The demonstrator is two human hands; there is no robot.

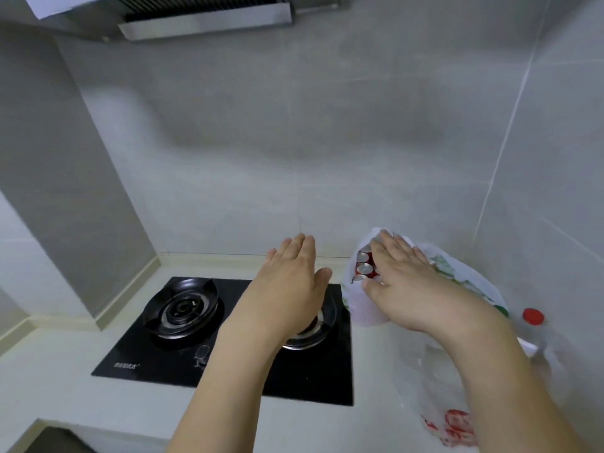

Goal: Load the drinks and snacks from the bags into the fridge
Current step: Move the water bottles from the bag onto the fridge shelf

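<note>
The right hand (402, 276) lies flat, fingers straight and together, on top of the red cans (363, 267) that show in the mouth of a white plastic bag (362, 308) right of centre; its grip is open and holds nothing, the thumb resting at the bag's rim. The left hand (294, 276) hovers just left of that bag, over the right burner (322, 325) of the black gas hob (137, 354), its grip also open, fingers straight, empty. The bag stands on the pale table (65, 397) against the grey tiled wall. Further right, a clear bottle with a red cap (533, 315) sits by the right forearm. A second thin bag with red-printed packets (457, 426) lies at the lower right. The left burner (183, 308) sits centre-left, and a steel range hood (206, 21) spans the upper left.
</note>
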